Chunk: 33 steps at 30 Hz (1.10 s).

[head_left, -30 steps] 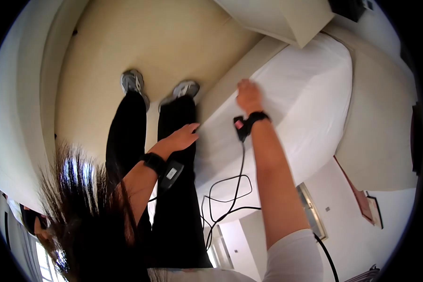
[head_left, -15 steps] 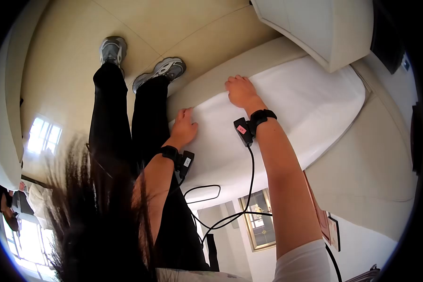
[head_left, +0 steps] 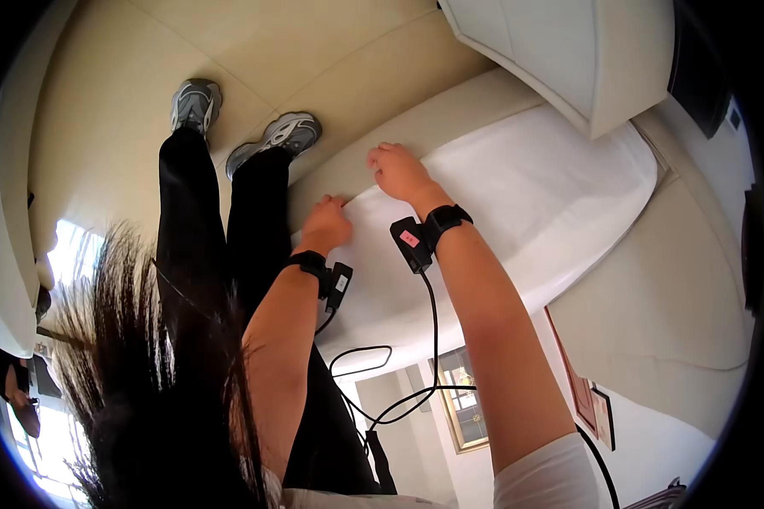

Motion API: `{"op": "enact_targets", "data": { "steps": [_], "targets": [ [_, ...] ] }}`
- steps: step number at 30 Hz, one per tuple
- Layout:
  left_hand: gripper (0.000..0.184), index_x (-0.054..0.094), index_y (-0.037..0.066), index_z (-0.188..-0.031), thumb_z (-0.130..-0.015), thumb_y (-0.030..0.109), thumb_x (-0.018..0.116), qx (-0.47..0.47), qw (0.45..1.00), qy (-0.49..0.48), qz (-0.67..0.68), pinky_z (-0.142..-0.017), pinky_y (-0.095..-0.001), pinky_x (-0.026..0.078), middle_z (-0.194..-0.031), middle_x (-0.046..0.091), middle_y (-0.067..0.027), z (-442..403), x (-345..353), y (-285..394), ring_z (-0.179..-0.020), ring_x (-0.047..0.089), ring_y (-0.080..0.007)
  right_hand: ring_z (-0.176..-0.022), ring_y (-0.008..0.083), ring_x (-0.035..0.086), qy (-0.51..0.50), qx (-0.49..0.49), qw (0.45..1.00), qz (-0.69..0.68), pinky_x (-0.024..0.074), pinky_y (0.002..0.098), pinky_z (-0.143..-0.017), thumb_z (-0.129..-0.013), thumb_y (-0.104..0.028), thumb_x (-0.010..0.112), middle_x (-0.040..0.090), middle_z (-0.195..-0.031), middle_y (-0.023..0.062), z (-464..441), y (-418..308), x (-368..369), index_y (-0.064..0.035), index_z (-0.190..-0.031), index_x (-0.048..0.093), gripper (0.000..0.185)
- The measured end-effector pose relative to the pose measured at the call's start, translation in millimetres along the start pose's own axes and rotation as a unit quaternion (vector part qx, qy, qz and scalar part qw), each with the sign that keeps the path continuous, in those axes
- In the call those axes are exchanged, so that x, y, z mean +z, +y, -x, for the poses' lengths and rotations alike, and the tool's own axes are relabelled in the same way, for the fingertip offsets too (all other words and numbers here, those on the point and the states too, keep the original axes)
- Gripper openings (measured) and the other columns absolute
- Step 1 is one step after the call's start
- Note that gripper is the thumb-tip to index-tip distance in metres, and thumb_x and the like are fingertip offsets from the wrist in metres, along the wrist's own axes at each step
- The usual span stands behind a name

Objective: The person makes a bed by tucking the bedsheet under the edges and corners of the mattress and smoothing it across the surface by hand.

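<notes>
A white cloth (head_left: 518, 195) lies over the beige sofa seat, its near-floor edge running along the seat's front. My left hand (head_left: 326, 225) is at that edge, fingers bent over and closed on the cloth. A short way to its right, my right hand (head_left: 399, 176) is also at the edge with curled fingers closed on the cloth; its fingertips are partly hidden. Each wrist wears a black strap with a small black box: the left box (head_left: 339, 287) has a white label, the right box (head_left: 411, 244) a pink one.
Black cables (head_left: 434, 331) run from the wrist boxes. A beige sofa arm (head_left: 552, 51) rises at the upper right. My sneakers (head_left: 197, 106) stand on the tiled floor (head_left: 272, 42). Dark hair (head_left: 161, 382) covers the lower left. Part of another person (head_left: 21, 399) shows at the far left.
My right hand has slid left along the cloth's edge, closer to my left hand. My left hand has shifted slightly left. The view has tilted a little.
</notes>
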<state>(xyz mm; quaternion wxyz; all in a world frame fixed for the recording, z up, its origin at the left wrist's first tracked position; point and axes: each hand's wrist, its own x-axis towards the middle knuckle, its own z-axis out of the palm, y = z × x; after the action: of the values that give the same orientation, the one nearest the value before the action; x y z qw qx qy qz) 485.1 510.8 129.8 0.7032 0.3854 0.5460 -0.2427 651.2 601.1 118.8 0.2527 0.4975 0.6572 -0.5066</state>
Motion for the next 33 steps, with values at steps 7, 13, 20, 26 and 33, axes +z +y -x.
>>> {"op": "enact_targets", "data": {
  "steps": [7,13,20,26,33],
  "targets": [
    [0.034,0.054,-0.003,-0.107,-0.078,0.014,0.052,0.04,0.989,-0.007,-0.146,-0.089,-0.0414,0.045,-0.116,0.05,-0.0211,-4.7,8.9,-5.4,-0.105,0.052,-0.0382,-0.091,0.0318,0.057,-0.006,-0.037,0.993,0.109,0.0471,0.0436,-0.075,-0.079,-0.015,0.049,0.062,-0.089,0.0124,11.5,16.5,4.4,-0.0049,-0.083,0.061,0.016],
    [0.028,0.051,-0.001,-0.103,-0.079,0.014,0.052,0.064,0.988,-0.002,-0.142,-0.087,-0.0435,0.045,-0.113,0.051,-0.0216,-0.1,-9.1,-20.5,-0.105,0.052,-0.0387,-0.095,0.0276,0.054,0.013,0.043,0.98,0.192,0.0471,0.0392,-0.078,-0.076,-0.006,0.051,0.059,-0.091,0.0074,30.4,82.4,-108.8,-0.0099,-0.078,0.063,0.014],
    [0.038,0.048,0.002,-0.114,-0.078,0.014,0.05,0.092,0.987,-0.008,-0.13,-0.094,-0.0426,0.041,-0.118,0.051,-0.0183,2.4,-34.1,-6.1,-0.111,0.047,-0.0368,-0.096,0.0276,0.052,0.014,0.004,0.996,0.087,0.0455,0.0362,-0.082,-0.073,0.003,0.05,0.058,-0.092,0.0075,44.7,91.5,-103.4,-0.0057,-0.083,0.061,0.017],
    [0.037,0.051,0.003,-0.112,-0.077,0.016,0.052,0.183,0.983,-0.003,-0.034,-0.092,-0.0416,0.041,-0.114,0.053,-0.0186,5.3,-38.2,12.8,-0.109,0.049,-0.0363,-0.097,0.0287,0.055,-0.085,0.038,0.967,0.236,0.0454,0.0389,-0.083,-0.074,-0.011,0.052,0.061,-0.099,0.0111,25.9,62.4,-66.1,-0.0038,-0.084,0.067,0.019],
    [0.048,0.043,0.004,-0.121,-0.075,0.015,0.052,0.229,0.972,-0.033,0.032,-0.095,-0.0402,0.039,-0.12,0.047,-0.0161,0.9,-11.3,21.2,-0.112,0.046,-0.0361,-0.095,0.0297,0.054,0.22,-0.001,0.975,-0.028,0.0458,0.0344,-0.082,-0.073,-0.007,0.052,0.059,-0.097,0.0142,11.4,63.2,-25.7,-0.0059,-0.082,0.065,0.015]
  ]
}}
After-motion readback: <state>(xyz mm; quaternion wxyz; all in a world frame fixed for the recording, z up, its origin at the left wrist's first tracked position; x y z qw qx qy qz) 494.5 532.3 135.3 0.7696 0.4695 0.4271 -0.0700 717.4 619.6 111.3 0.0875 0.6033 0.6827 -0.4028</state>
